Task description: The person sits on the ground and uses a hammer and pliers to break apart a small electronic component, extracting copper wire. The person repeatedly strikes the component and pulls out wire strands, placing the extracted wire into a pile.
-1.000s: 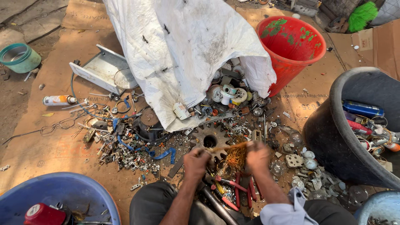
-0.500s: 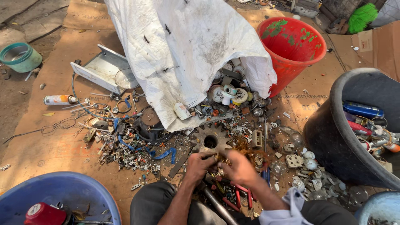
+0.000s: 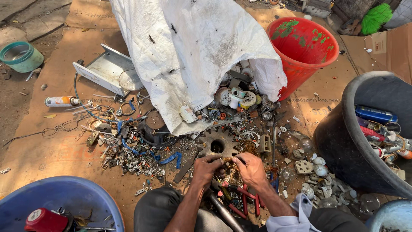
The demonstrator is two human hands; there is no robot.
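Wire (image 3: 228, 160) crosswise between left hand (image 3: 206, 165), right hand (image 3: 250, 169)

At the lower middle of the frame the left hand (image 3: 206, 165) and right hand (image 3: 251, 169) pinch a small tangle of copper wire (image 3: 229, 160) between them, just below a rusty gear (image 3: 217, 145), with a white sack (image 3: 193, 51) above.

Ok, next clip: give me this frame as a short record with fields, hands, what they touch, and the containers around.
setting: cardboard-covered ground strewn with scrap
left hand: pinching a small scrap piece, fingers closed
right hand: pinching the same piece from the other side
just beyond hands: toothed metal gear
below hands: red-handled pliers
spilling scrap: white sack
containers: red bucket, black tub, blue tub, green bowl
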